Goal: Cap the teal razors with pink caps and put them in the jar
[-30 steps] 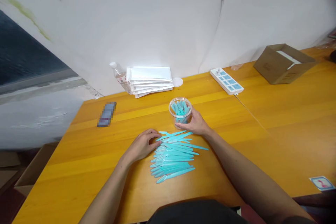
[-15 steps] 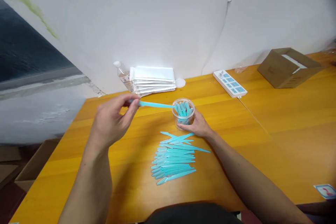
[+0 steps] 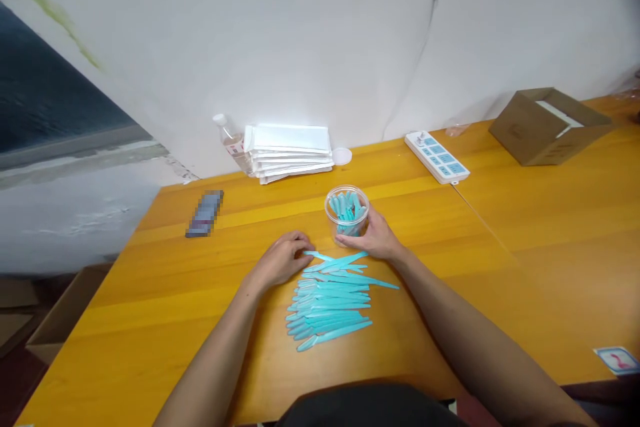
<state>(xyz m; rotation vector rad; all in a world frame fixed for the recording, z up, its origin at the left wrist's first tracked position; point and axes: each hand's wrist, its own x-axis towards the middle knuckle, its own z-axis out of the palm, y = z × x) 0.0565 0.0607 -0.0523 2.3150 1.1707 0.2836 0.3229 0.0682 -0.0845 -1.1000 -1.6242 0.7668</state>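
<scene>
My right hand point(image 3: 377, 235) is wrapped round a clear plastic tub point(image 3: 345, 232) from its right side. Several turquoise eyebrow razors point(image 3: 346, 205) stand in the tub, their ends near its rim. Just in front of the tub, a pile of the same slim razors point(image 3: 333, 300) lies on the table, mostly side by side, with a few crossed at the top. My left hand point(image 3: 285, 259) rests at the pile's upper left, its fingers closed on the left end of the topmost razor point(image 3: 320, 255). The fingertips are partly hidden.
Against the wall are a bottle point(image 3: 233, 145), a stack of white packets point(image 3: 290, 147) and a round clear lid point(image 3: 342, 156). A blurred-out phone-like object point(image 3: 205, 213) lies left. Rightward are a power strip point(image 3: 437, 157) and an open cardboard box point(image 3: 537, 130).
My left hand has moved down and right from beside the tub to the pile. The razor it held at the tub's rim is out of its fingers. My right hand stays on the tub.
</scene>
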